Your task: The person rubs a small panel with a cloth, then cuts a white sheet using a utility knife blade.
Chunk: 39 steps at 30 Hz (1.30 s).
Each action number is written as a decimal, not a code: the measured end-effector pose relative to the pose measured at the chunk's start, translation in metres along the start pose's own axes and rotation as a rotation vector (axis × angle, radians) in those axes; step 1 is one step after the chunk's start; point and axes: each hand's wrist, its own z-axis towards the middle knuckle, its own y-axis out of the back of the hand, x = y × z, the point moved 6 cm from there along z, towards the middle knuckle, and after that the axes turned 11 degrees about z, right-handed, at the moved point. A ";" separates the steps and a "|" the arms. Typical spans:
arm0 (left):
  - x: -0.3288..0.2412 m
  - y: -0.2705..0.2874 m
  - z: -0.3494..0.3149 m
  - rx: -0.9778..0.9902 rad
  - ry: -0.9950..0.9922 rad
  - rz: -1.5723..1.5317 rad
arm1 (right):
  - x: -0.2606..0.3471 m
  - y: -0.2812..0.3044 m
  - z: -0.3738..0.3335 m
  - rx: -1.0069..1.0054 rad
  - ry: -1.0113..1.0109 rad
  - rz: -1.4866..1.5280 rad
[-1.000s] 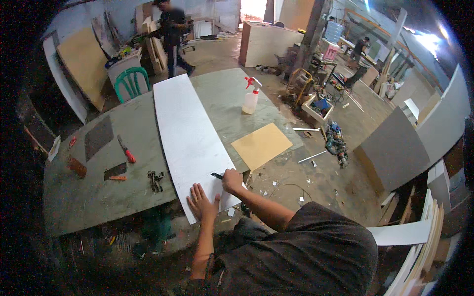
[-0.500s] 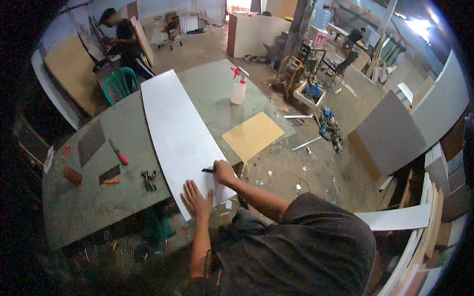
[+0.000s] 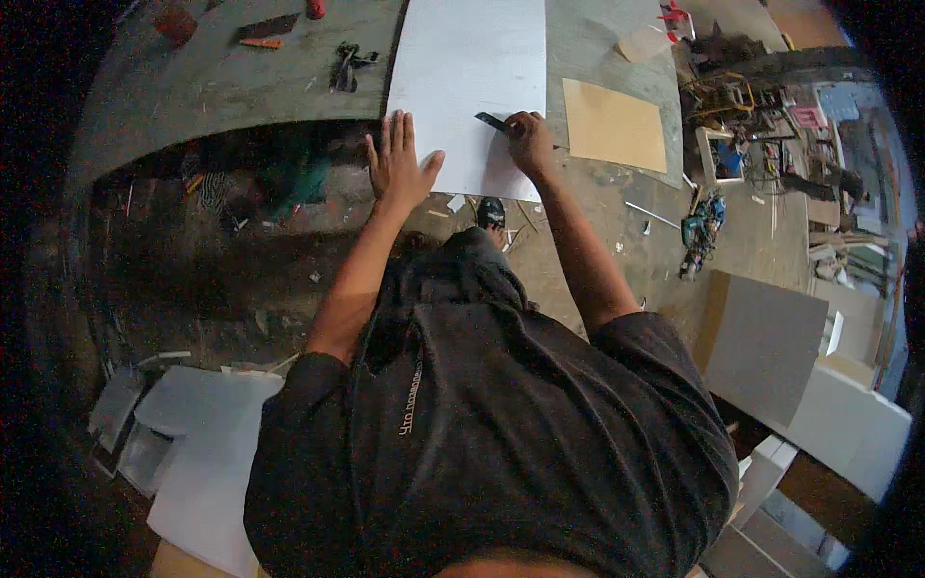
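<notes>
A long white board (image 3: 467, 58) lies on the grey-green table, its near end toward me. My left hand (image 3: 400, 173) is open at the board's near left edge, fingers spread and pointing away from me. In my right hand (image 3: 531, 146), closed near the board's right edge, is a small dark flat tool (image 3: 489, 121); its end points left over the white surface. The fingers hide the rest of it, so its exact kind is unclear. To the right of the board lies a tan rectangular sheet (image 3: 615, 125).
A spray bottle (image 3: 647, 43) with a red trigger is at the far right of the table. Left of the board are a dark metal tool (image 3: 351, 67) and an orange-handled tool (image 3: 260, 43). Power tools (image 3: 703, 231) lie on the floor, with grey panels (image 3: 766, 342) at the right.
My view has swung down and turned, so the board now runs straight away from me. Both hands stay near its near end, the right still holding the dark tool.
</notes>
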 end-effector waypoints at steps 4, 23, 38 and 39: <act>-0.005 0.004 -0.005 0.008 -0.010 -0.030 | 0.017 -0.001 -0.004 0.016 0.122 -0.100; -0.003 0.009 -0.005 -0.111 0.006 -0.118 | 0.041 -0.032 -0.007 0.108 -0.305 -0.307; 0.007 0.003 -0.006 -0.183 0.004 -0.272 | 0.056 -0.047 -0.022 -0.019 -0.372 -0.398; 0.003 0.006 -0.005 -0.179 0.000 -0.276 | 0.056 -0.044 -0.024 -0.040 -0.386 -0.363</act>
